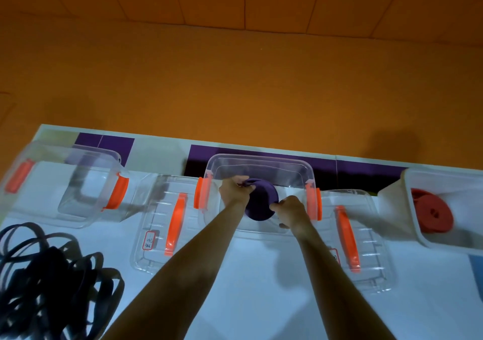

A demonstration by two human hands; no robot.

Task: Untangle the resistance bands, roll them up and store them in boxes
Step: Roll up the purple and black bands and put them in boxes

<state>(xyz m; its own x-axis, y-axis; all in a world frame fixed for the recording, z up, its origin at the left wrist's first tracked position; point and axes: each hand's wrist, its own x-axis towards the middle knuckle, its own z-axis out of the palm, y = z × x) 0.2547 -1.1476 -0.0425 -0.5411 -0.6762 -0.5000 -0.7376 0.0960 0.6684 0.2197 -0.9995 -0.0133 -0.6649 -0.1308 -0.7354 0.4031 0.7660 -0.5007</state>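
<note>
The left grip (236, 189) and right grip (290, 207) pinch the purple roll (261, 202) from opposite sides, likely to stop it uncoiling, inside the middle box (261, 157) far on the surface (261, 282). Tangled bands (52, 274) lie near left.

Left hand (236, 188): grips far edge of rolled purple resistance band (261, 203).
Right hand (288, 207): grips near edge.
Clear plastic box with orange latches (261, 160): open, roll inside.
Tangled dark bands (52, 282): table, left.

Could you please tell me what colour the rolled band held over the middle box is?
Purple, seen in the head view.
</note>
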